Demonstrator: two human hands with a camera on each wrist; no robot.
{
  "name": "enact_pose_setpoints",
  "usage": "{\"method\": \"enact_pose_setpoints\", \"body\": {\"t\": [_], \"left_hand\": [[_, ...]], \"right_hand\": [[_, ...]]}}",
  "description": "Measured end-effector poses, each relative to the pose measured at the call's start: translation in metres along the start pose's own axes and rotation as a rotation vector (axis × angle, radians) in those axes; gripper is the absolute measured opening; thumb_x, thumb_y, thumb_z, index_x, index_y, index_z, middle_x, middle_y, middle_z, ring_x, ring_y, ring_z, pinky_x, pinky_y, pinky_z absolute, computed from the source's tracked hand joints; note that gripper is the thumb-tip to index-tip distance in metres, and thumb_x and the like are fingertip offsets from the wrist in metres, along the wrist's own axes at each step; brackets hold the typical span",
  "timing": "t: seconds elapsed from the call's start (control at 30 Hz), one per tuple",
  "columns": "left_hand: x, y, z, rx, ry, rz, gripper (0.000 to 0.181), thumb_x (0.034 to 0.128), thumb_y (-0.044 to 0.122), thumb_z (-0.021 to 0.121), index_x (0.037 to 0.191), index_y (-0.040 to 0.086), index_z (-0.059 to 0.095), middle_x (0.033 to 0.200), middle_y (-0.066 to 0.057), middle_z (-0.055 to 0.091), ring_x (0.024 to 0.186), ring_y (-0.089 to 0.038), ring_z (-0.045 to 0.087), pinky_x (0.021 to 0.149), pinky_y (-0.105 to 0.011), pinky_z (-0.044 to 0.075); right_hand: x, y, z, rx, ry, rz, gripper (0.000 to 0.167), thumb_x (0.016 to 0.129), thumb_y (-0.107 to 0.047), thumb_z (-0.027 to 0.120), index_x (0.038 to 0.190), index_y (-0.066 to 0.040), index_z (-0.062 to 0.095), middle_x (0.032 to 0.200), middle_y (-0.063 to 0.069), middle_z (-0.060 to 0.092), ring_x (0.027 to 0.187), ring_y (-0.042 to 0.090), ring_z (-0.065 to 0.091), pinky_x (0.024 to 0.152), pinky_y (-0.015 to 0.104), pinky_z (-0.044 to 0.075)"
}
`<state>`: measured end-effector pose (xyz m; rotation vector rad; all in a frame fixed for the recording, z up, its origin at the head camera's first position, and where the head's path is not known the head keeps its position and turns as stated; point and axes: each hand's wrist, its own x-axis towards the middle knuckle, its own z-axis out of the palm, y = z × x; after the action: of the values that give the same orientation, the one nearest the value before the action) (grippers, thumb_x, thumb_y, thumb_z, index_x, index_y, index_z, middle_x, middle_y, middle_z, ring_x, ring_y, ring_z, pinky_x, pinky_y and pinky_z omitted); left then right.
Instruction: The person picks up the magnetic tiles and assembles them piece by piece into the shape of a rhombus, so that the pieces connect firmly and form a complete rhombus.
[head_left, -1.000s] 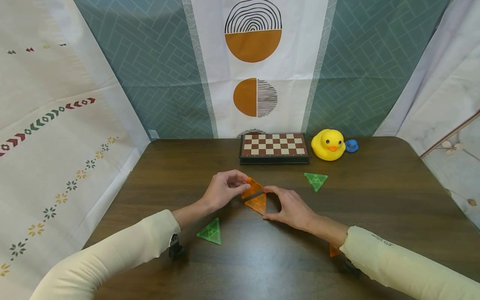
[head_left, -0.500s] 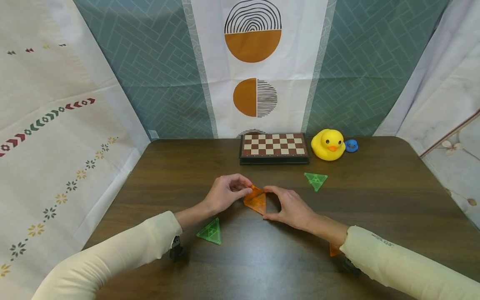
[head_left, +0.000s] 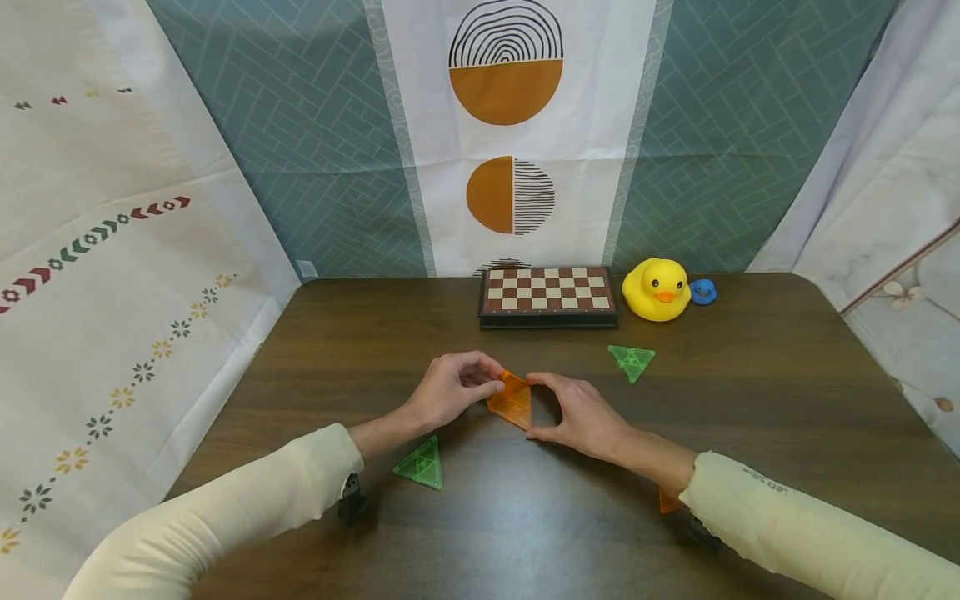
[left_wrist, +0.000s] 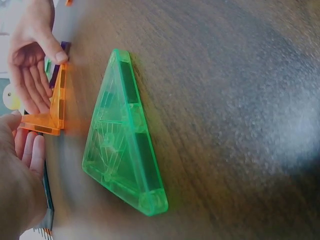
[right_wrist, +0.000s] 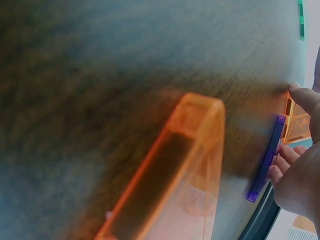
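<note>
Pinching the far orange tile [head_left: 516, 384] from nine o'clock, your left hand [head_left: 454, 387] faces your right hand [head_left: 583, 414], gripping the near tile [head_left: 513, 409] from three; uneven pressure could part the tiles.

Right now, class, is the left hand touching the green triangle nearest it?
Apart. The left wrist view shows it plainly: a strip of brown table lies between the left hand and the green triangle, with no finger reaching across.

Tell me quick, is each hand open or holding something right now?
Left hand: closed, pinching one orange triangle.
Right hand: closed, holding another orange triangle by its corners.
</note>
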<state>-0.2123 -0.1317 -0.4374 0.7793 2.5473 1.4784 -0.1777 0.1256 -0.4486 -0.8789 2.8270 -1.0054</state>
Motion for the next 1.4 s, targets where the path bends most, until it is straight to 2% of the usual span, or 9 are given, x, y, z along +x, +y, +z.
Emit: {"method": "enact_pose_setpoints", "body": {"t": [0.4, 0.63, 0.73, 0.87, 1.0, 1.17, 1.27, 1.4], "left_hand": [[0.001, 0.002, -0.008, -0.016, 0.011, 0.022, 0.017, 0.0953, 0.008, 0.081, 0.112, 0.011, 0.078, 0.106, 0.001, 0.077, 0.092, -0.014, 0.074, 0.081, -0.032, 0.062], [-0.002, 0.003, -0.014, -0.011, 0.014, -0.004, 0.017, 0.0957, 0.011, 0.082, 0.112, 0.009, 0.078, 0.105, 0.003, 0.076, 0.092, -0.014, 0.073, 0.083, -0.031, 0.062], [-0.003, 0.004, -0.018, -0.018, 0.011, -0.008, 0.021, 0.096, 0.011, 0.081, 0.115, 0.004, 0.077, 0.107, 0.001, 0.077, 0.094, -0.014, 0.073, 0.085, -0.032, 0.061], [-0.004, 0.005, -0.026, -0.038, 0.009, -0.003, 0.025, 0.0966, 0.01, 0.08, 0.119, 0.0, 0.076, 0.112, -0.009, 0.077, 0.098, -0.016, 0.073, 0.089, -0.031, 0.061], [-0.006, 0.007, -0.035, -0.046, 0.008, 0.002, 0.027, 0.0971, 0.009, 0.08, 0.122, 0.001, 0.075, 0.118, -0.016, 0.075, 0.102, -0.017, 0.073, 0.093, -0.031, 0.059], [-0.01, 0.004, -0.043, -0.041, -0.003, 0.014, 0.029, 0.0971, 0.01, 0.08, 0.125, 0.006, 0.075, 0.122, -0.016, 0.074, 0.105, -0.016, 0.072, 0.097, -0.034, 0.058], [-0.015, 0.002, -0.046, -0.036, -0.013, 0.023, 0.033, 0.0968, 0.01, 0.08, 0.129, 0.005, 0.074, 0.125, -0.016, 0.074, 0.107, -0.019, 0.072, 0.098, -0.039, 0.058], [-0.024, -0.001, -0.05, -0.029, -0.047, 0.014, 0.04, 0.097, 0.01, 0.08, 0.135, 0.001, 0.07, 0.13, -0.016, 0.073, 0.115, -0.03, 0.07, 0.101, -0.045, 0.056]], "right_hand": [[0.0, 0.0, 0.0, -0.014, 0.008, -0.011, 0.079, 0.08, -0.025, 0.097, 0.144, 0.0, 0.059, 0.142, 0.016, 0.065, 0.129, 0.034, 0.064, 0.108, 0.053, 0.051], [0.0, 0.0, 0.0, -0.016, 0.011, -0.013, 0.079, 0.08, -0.025, 0.097, 0.144, 0.0, 0.059, 0.142, 0.016, 0.066, 0.128, 0.033, 0.064, 0.108, 0.053, 0.051], [0.0, 0.0, 0.0, -0.018, 0.013, -0.015, 0.079, 0.079, -0.026, 0.098, 0.143, 0.0, 0.059, 0.141, 0.015, 0.066, 0.127, 0.033, 0.065, 0.107, 0.053, 0.052], [0.0, 0.0, 0.001, -0.018, 0.01, -0.018, 0.079, 0.079, -0.026, 0.098, 0.143, -0.001, 0.06, 0.141, 0.015, 0.066, 0.126, 0.033, 0.065, 0.107, 0.053, 0.052], [0.0, 0.0, 0.001, -0.013, 0.005, -0.015, 0.08, 0.079, -0.026, 0.098, 0.144, -0.001, 0.059, 0.141, 0.015, 0.066, 0.126, 0.033, 0.065, 0.107, 0.053, 0.052], [0.0, 0.001, 0.001, -0.014, 0.006, -0.012, 0.079, 0.079, -0.027, 0.098, 0.144, -0.001, 0.059, 0.141, 0.015, 0.066, 0.126, 0.033, 0.065, 0.107, 0.053, 0.052], [0.0, 0.001, 0.001, -0.019, 0.008, -0.019, 0.079, 0.079, -0.027, 0.098, 0.144, -0.001, 0.059, 0.141, 0.015, 0.066, 0.125, 0.033, 0.065, 0.106, 0.053, 0.052], [0.0, 0.001, 0.001, -0.028, 0.011, -0.026, 0.079, 0.079, -0.027, 0.098, 0.144, -0.001, 0.059, 0.14, 0.015, 0.066, 0.125, 0.033, 0.065, 0.106, 0.053, 0.052]]}}
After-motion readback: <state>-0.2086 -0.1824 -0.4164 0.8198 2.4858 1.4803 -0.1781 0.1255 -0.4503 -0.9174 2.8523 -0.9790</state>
